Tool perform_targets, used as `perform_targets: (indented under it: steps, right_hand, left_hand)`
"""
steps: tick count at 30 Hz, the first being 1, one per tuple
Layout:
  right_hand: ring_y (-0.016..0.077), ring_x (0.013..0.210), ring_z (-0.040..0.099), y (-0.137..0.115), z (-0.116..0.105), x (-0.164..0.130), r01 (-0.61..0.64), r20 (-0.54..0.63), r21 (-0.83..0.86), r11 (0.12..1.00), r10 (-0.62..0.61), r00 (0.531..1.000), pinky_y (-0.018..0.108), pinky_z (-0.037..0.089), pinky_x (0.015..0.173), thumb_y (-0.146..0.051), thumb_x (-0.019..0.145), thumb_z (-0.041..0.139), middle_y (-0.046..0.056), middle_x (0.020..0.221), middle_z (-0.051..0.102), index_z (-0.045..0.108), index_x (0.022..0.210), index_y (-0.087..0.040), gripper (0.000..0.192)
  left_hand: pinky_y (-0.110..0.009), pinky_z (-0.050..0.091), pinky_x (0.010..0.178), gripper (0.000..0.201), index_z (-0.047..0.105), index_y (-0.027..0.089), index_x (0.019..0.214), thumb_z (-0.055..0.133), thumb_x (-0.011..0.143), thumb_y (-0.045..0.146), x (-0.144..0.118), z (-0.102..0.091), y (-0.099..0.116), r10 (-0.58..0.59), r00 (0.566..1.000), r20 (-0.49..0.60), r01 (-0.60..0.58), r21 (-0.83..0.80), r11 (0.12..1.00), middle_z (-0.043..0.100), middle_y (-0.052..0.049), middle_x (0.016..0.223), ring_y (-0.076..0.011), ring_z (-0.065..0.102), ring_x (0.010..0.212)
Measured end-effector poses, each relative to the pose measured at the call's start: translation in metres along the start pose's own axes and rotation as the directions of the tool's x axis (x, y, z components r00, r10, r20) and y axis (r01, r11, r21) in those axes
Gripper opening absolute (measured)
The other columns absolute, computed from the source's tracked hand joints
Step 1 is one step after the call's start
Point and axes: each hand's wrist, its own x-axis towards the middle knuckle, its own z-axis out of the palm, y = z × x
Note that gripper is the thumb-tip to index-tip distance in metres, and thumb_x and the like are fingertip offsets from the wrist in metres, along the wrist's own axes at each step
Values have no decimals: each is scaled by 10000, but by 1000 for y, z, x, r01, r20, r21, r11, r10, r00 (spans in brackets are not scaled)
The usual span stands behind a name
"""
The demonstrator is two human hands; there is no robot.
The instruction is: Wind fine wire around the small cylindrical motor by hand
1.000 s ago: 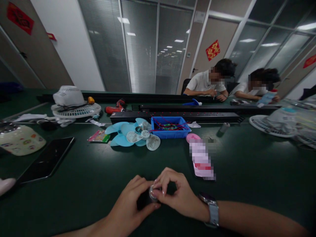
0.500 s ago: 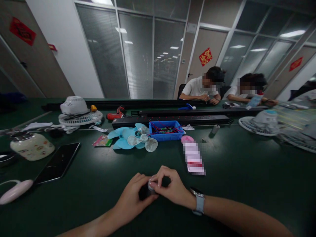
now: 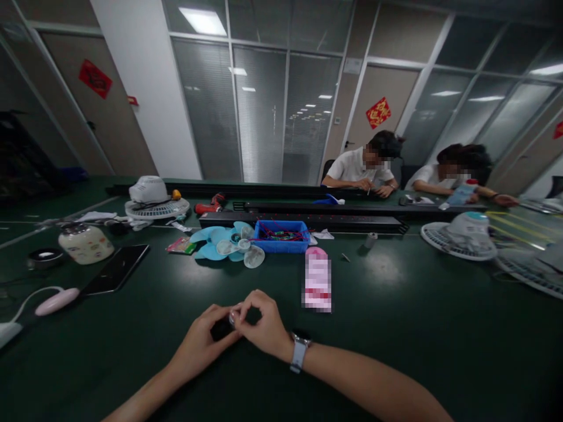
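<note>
A small grey metal cylinder (image 3: 232,318) is between my two hands over the near part of the table, mostly covered by fingers. My left hand (image 3: 203,335) holds it from the left, thumb and fingers curved round it. At its top, the thumb and index finger of my right hand (image 3: 262,326) pinch together; whether a smaller piece is between those fingertips is hidden. A watch with a pale strap (image 3: 298,351) is on my right wrist. Beyond my hands lies a pink, partly blurred packet or card (image 3: 317,275).
Farther back are light-blue fan blades (image 3: 220,243), a blue bin (image 3: 281,245) of wires, and a red power tool (image 3: 210,204). Another grey cylinder (image 3: 372,239) stands right. A dark tablet (image 3: 118,269) and a jar (image 3: 85,244) are left. Two people (image 3: 358,170) sit opposite.
The camera view has turned, so my hands and the pink item appear farther left. My hands keep together round the cylinder, which now shows less between the fingers.
</note>
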Motion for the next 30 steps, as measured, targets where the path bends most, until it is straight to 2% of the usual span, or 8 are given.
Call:
perform_targets:
  steps: [3,7,12,19,30]
  right_hand:
    - [158,778,645,0,-3,-2,22,21,10,1000,-22,1000,277,486,750,-142,810,682,11,760,679,549,659,-193,208]
    - [157,773,642,-1,-5,-5,44,13,27,999,-44,999,275,480,738,-137,817,671,12,765,677,552,674,-192,195]
    - [159,765,631,-8,-3,-6,22,-30,16,1000,-21,999,281,474,734,-90,795,664,8,754,676,539,661,-195,211]
    - [165,797,641,-17,-2,-8,-7,-30,7,1000,7,1000,294,493,760,-107,810,669,16,799,686,564,680,-193,188]
    - [164,816,668,-46,14,-38,-83,-95,-6,997,82,992,298,508,762,-132,825,688,20,845,710,557,694,-194,195]
  left_hand:
    - [-315,540,750,242,738,233,1075,683,841,264,-2,1,6,-17,1000,-6,17,15,1000,711,-30,904,-227,655,842]
    - [-299,530,736,218,731,223,1058,684,846,242,-3,2,9,16,1000,-2,-16,39,999,695,-21,880,-213,639,825]
    - [-307,520,738,188,721,242,1034,673,853,228,-4,4,6,44,999,6,-45,43,998,692,-7,874,-211,626,821]
    - [-338,524,728,207,705,218,1062,685,867,285,-5,3,0,67,998,16,-68,52,996,681,-37,867,-233,623,810]
    - [-326,526,714,237,728,225,1063,735,826,234,-33,-5,3,94,995,32,-93,-36,995,690,-34,878,-226,627,805]
